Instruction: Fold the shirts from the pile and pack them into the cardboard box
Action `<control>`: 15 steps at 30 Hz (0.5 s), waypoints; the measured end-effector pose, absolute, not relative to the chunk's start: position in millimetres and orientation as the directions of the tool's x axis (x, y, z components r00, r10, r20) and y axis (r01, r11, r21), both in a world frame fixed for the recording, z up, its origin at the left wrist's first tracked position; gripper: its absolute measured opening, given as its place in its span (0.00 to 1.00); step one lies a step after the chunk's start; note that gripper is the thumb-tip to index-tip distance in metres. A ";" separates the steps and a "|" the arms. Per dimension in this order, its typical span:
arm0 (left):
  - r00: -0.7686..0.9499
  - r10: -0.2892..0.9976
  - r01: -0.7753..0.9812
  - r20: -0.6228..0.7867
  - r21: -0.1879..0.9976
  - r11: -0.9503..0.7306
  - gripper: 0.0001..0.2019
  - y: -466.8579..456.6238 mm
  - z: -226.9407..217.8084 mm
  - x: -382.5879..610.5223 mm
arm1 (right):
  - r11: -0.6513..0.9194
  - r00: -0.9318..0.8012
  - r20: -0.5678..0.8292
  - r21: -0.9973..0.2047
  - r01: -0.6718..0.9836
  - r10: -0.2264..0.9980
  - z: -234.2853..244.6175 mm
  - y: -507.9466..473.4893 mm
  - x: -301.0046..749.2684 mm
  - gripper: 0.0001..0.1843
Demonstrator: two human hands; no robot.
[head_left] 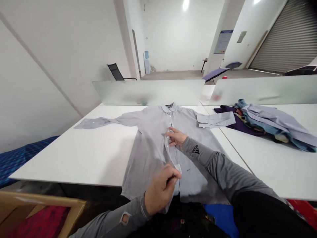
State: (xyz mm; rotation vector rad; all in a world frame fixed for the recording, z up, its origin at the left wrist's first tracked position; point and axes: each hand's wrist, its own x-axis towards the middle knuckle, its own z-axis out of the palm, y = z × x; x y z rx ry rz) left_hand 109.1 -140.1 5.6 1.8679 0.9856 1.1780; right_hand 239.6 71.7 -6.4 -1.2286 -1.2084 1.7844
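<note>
A light grey button-up shirt (152,142) lies front side up, its collar at the far side and both sleeves spread out sideways. My right hand (177,137) pinches the buttoned front edge at mid-chest, lifting that strip a little off the cloth below. Nearer to me, my left hand (160,186) is closed with thumb and forefinger together at the lower part of the same front edge; it is slightly blurred. A small white tag (178,169) shows just beyond its fingertips. The shirt's hem hangs at the table's near edge.
The white table (99,148) bears a pile of clothes (274,122) at the right. Frosted dividers (153,91) stand along its far side. At the lower left is an open cardboard box (79,206) with red cloth inside, and blue patterned fabric (22,157) lies beside the table.
</note>
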 end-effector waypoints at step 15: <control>0.670 0.681 0.117 0.294 0.865 -0.489 0.13 -97.6 -25.7 111.2 | -0.094 0.100 -0.095 -0.995 -0.016 0.990 -18.1 264.3 207.0 0.22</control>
